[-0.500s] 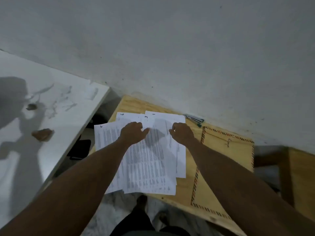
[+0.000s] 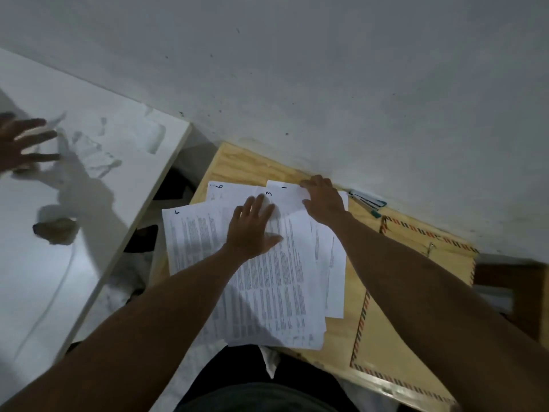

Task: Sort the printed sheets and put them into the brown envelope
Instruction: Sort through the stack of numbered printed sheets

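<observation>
Several white printed sheets (image 2: pixel 276 286) lie fanned and overlapping on a small wooden table (image 2: pixel 237 162), with handwritten numbers at their top corners. My left hand (image 2: pixel 252 227) rests flat on the pile, fingers spread. My right hand (image 2: pixel 322 200) grips the top edge of the sheet marked 1 (image 2: pixel 285 194) at the back of the pile. The brown envelope (image 2: pixel 395 328), with a red and blue striped border and a metal clasp, lies flat to the right, partly under my right forearm.
Pens (image 2: pixel 368 203) lie against the grey wall behind the sheets. A white table (image 2: pixel 98 162) stands to the left, where another person's hand (image 2: pixel 20 144) reaches in. A dark gap separates the two tables.
My left hand has opened and now lies flat on the pile. My right hand has moved up to the top edge of the sheet marked 1. Another hand appeared at the left.
</observation>
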